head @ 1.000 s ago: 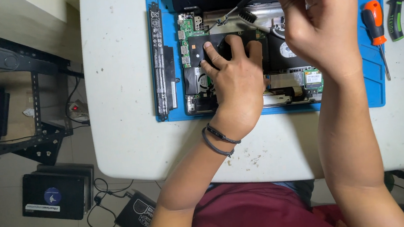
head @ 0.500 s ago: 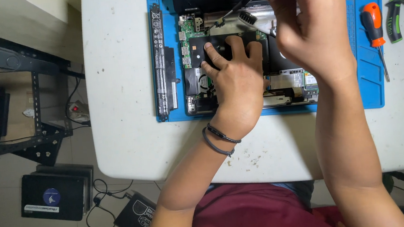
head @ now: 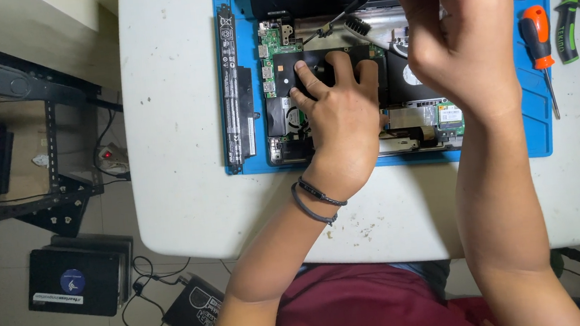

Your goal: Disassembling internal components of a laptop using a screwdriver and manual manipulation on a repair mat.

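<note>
An opened laptop base (head: 286, 124) with bare circuit boards lies on a blue mat (head: 539, 135). My left hand (head: 339, 116) presses flat on its black inner cover, fingers spread. My right hand (head: 454, 27) hovers over the laptop's far side, fingers closed on a thin black tool (head: 340, 16) whose tip points at the green board near the hinge. Whether the tip touches the board I cannot tell.
A long black battery bar (head: 230, 91) lies along the mat's left edge. An orange-handled screwdriver (head: 538, 40) and green-handled pliers (head: 577, 11) lie at the right. The white table (head: 180, 195) ends at left above a black metal rack (head: 10, 126) and black boxes (head: 78, 279) on the floor.
My right hand has shifted left and nearer over the laptop, and the thin tool's tip moved left toward the green board. The left hand stayed in place.
</note>
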